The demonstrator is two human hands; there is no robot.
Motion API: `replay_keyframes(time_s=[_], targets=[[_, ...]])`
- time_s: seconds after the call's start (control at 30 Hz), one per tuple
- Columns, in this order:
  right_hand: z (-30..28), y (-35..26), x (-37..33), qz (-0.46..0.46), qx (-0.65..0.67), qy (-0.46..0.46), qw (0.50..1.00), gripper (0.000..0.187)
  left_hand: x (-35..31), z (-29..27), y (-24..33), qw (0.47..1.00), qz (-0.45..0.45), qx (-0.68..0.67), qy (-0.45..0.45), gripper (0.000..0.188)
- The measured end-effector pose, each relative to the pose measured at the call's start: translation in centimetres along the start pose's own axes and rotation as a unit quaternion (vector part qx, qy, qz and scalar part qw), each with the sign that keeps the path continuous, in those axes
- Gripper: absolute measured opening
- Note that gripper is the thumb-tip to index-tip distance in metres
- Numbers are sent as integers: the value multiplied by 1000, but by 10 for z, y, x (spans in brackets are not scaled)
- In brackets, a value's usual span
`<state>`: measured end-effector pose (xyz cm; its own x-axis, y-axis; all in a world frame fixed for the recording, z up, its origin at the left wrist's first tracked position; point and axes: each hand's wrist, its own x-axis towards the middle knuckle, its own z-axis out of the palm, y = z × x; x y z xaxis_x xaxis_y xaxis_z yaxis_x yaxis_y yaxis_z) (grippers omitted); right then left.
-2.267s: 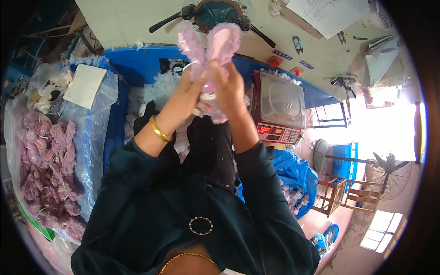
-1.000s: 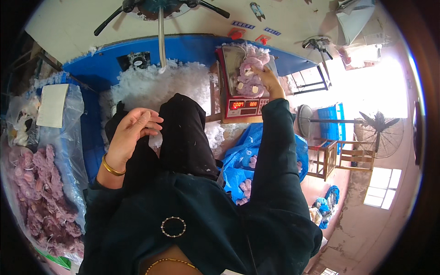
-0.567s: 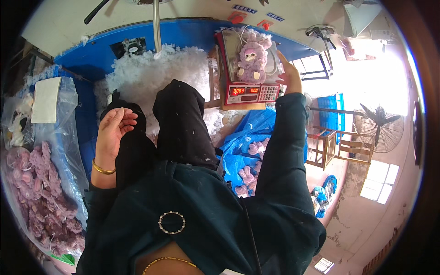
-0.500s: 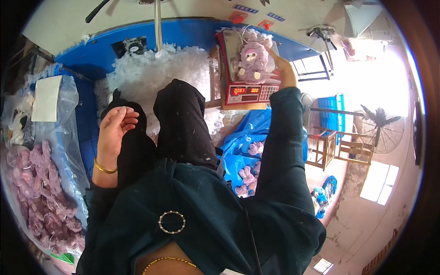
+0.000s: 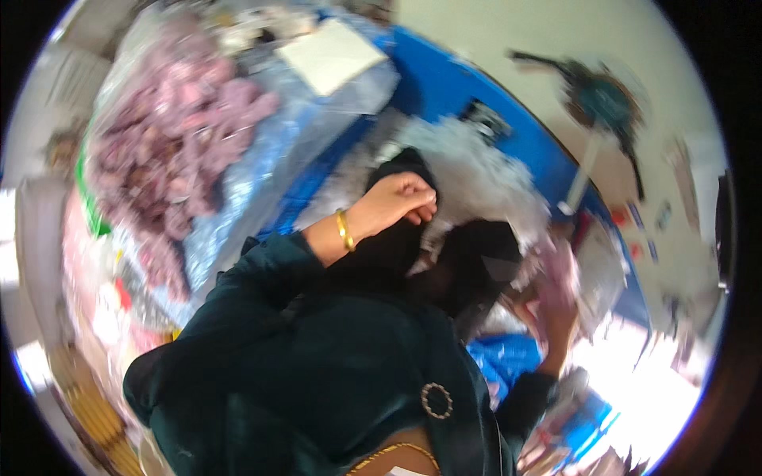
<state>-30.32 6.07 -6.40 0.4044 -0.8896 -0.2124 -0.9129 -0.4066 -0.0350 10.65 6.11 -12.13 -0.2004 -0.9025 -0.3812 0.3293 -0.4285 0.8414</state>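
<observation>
The pink plush toy point(image 5: 562, 270) is lifted but not yet set down, apparently clasped in the right hand's point(image 5: 557, 317) grip (blurred) near the blue bag point(image 5: 508, 354). The left hand's point(image 5: 390, 203) grip curls loosely, seemingly empty; many limp pink toys point(image 5: 178, 143) remain heaped.

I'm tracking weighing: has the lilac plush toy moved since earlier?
Yes: the lilac plush toy has come off the scale, toward the person's right knee.
</observation>
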Motion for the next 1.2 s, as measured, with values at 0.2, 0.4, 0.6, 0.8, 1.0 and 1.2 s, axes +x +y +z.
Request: replay_keyframes(time_s=[0.2,0.4,0.6,0.8,1.0,1.2], targets=[[71,111,-235,258,-41,-120,958,77,-60,-217,21,511,152,615,580,36],[104,193,-232,363,72,-78,926,51,-80,-290,31,483,-50,714,504,39],[31,39,-20,186,332,32,924,29,-39,-197,63,778,75,510,360,21],[-43,-129,108,-167,535,55,827,25,-10,-25,48,964,207,145,-85,22],[-43,-132,106,-113,804,-181,554,53,7,39,42,951,243,106,-156,20],[-26,-98,83,-15,842,-284,459,65,9,60,45,932,291,66,-204,17]])
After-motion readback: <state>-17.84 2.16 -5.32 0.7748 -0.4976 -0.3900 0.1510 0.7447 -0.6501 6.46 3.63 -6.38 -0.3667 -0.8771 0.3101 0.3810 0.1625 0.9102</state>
